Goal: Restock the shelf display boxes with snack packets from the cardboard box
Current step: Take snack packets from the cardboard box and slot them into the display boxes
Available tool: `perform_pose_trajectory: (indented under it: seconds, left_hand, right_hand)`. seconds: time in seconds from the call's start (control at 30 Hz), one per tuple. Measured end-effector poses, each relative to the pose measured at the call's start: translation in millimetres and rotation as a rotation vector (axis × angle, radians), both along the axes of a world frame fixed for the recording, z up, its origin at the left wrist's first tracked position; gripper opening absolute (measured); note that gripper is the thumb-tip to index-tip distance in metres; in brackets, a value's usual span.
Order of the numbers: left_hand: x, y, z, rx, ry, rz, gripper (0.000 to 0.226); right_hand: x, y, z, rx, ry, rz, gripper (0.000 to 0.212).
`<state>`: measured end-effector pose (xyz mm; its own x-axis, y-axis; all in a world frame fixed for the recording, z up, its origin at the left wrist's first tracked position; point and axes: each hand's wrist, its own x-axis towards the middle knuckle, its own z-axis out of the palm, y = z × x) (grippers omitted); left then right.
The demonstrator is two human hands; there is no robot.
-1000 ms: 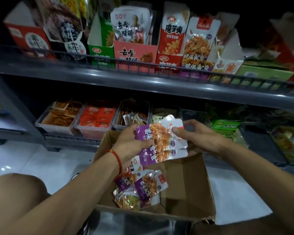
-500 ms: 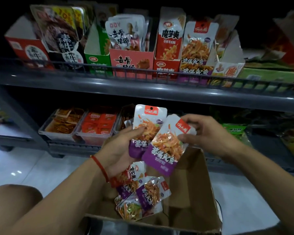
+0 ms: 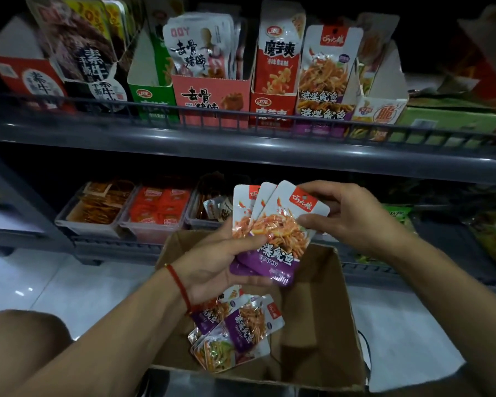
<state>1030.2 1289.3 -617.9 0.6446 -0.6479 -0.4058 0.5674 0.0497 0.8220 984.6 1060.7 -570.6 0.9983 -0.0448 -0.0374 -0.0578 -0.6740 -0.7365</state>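
Both hands (image 3: 218,262) (image 3: 347,216) grip fanned snack packets (image 3: 272,233).

The held squid packet (image 3: 278,233) reads "爆鱿鱼" and "YOU YU" on its purple band. On the upper shelf, the white trotter pouch (image 3: 196,50) shows "QQY" and "去骨猪蹄"; its pink display box (image 3: 212,100) repeats "去骨". The red konjac packet (image 3: 278,53) reads "魔芋爽". The purple display box (image 3: 321,116) reads "酱爆鱿鱼". The black packet (image 3: 95,64) shows "素牛".
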Motion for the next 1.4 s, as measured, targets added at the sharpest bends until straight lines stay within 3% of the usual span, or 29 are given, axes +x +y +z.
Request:
perform_pose_trajectory:
  seconds: [0.23, 0.33, 0.43, 0.57, 0.77, 0.87, 0.93, 1.13, 1.2, 1.3, 1.4]
  left_hand:
    - [2.7, 7.1, 9.1, -0.029, 0.16, -0.016, 0.031]
    - [6.5, 10.6, 7.3, -0.003, 0.144, 0.032, 0.034]
    - [11.9, 15.7, 5.8, -0.014, 0.115, 0.094, 0.037]
    - [12.3, 18.1, 6.6, -0.006, 0.107, 0.09, 0.037]
    - [2.2, 8.7, 10.1, -0.007, 0.085, -0.026, 0.026]
    - [-0.3, 7.6, 11.4, 0.033, 0.055, -0.076, 0.041]
    - [-4.6, 6.4, 10.1, 0.077, -0.013, -0.066, 0.049]
    - [-12.1, -2.6, -0.8, 0.232, -0.378, 0.007, 0.047]
    - [-11.6, -4.4, -2.4, 0.297, -0.499, 0.046, 0.049]
    - [-12.9, -5.2, -0.2, 0.352, -0.63, 0.072, 0.056]
    - [-16.9, -6.4, 4.7, 0.394, -0.763, 0.041, 0.067]
  right_hand:
    - [-5.8, -2.1, 4.5, 0.049, -0.036, 0.032, 0.059]
    - [-7.0, -13.6, 10.2, 0.021, -0.05, -0.024, 0.051]
    - [-10.3, -33.5, 20.6, 0.144, -0.062, -0.098, 0.035]
    - [-16.3, -39.0, 23.5, 0.297, -0.024, -0.051, 0.036]
    - [-4.7, -2.7, -2.3, 0.077, -0.033, -0.137, 0.033]
    - [-0.9, 11.8, -8.5, 0.045, -0.096, -0.187, 0.045]
    - [0.4, 20.5, -10.7, 0.043, -0.134, -0.204, 0.042]
    - [4.1, 50.8, -12.0, 0.035, -0.211, -0.269, 0.032]
    - [5.4, 62.9, -13.4, 0.135, -0.17, -0.258, 0.046]
    - [5.5, 81.9, -8.0, 0.519, -0.043, -0.202, 0.084]
    - [9.4, 92.9, -8.0, 0.521, -0.114, -0.175, 0.1]
